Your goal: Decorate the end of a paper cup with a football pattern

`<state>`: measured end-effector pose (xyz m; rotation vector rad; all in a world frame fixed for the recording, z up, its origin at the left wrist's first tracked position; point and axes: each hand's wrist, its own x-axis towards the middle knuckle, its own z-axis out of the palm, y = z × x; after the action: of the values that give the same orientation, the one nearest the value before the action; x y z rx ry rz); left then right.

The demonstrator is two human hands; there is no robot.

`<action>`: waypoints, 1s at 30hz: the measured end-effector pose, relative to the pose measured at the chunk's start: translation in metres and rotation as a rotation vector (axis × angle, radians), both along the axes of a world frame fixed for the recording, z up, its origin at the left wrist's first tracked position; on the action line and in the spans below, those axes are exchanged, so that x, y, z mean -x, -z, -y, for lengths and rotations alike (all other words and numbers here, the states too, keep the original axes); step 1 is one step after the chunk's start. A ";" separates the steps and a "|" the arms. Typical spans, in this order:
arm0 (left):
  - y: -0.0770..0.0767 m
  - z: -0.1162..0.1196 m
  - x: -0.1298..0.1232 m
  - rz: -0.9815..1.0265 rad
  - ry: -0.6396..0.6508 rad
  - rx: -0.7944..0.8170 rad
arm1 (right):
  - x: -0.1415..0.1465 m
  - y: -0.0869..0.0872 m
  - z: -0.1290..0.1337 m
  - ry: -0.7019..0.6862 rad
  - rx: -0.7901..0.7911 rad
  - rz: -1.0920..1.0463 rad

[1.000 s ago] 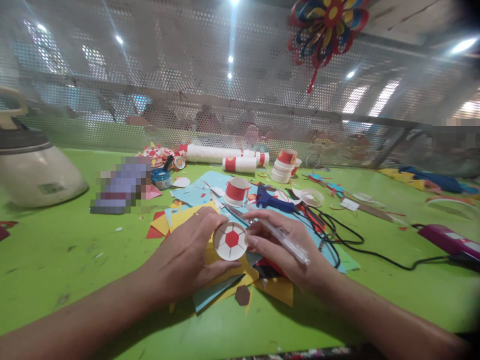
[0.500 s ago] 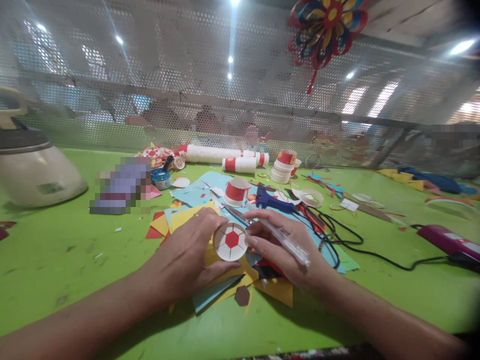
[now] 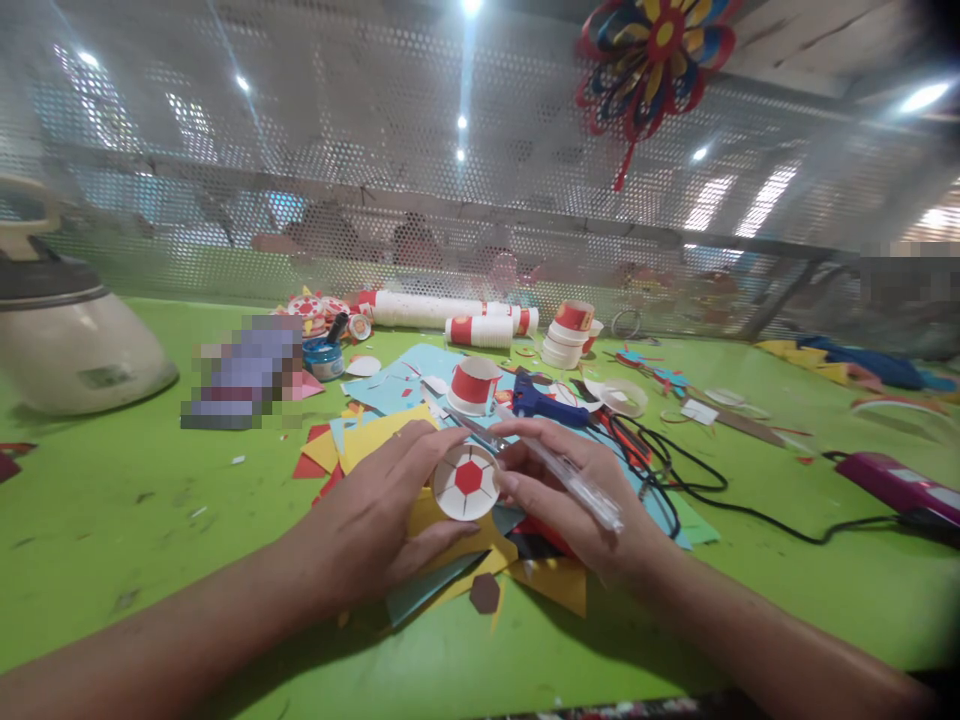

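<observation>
White disc (image 3: 466, 483) faces cam — pen (image 3: 592, 495) in R hand (image 3: 566, 508) slants up-L.

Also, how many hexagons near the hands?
2: a red hexagon on the disc in the left hand, a brown hexagon nearer the camera. Others may be hidden.

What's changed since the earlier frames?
The paper cup with the red hexagon shifted slightly right; the left hand's upper fingertips reach farther right around it. Nothing visibly grabbed or released. Right hand, clear pen and blue glue gun look unchanged.
</observation>
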<state>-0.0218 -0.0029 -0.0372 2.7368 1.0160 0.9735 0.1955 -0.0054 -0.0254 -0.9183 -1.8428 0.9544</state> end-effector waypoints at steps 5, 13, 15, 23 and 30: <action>-0.001 0.000 0.000 -0.029 -0.009 -0.012 | 0.000 0.000 -0.001 -0.003 -0.001 -0.002; 0.000 -0.002 -0.001 -0.012 0.006 -0.011 | 0.000 0.002 0.000 -0.002 0.021 -0.020; 0.000 -0.002 -0.001 -0.008 0.008 -0.008 | 0.000 0.003 -0.001 -0.004 0.020 -0.025; -0.001 0.000 0.000 -0.008 0.003 -0.001 | 0.001 0.001 -0.001 -0.003 0.007 -0.006; -0.001 -0.002 0.000 -0.017 0.005 0.010 | 0.003 -0.002 0.001 0.017 0.001 0.011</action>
<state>-0.0214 -0.0014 -0.0357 2.7428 1.0138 0.9430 0.1930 -0.0066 -0.0236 -0.9396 -1.8415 0.9417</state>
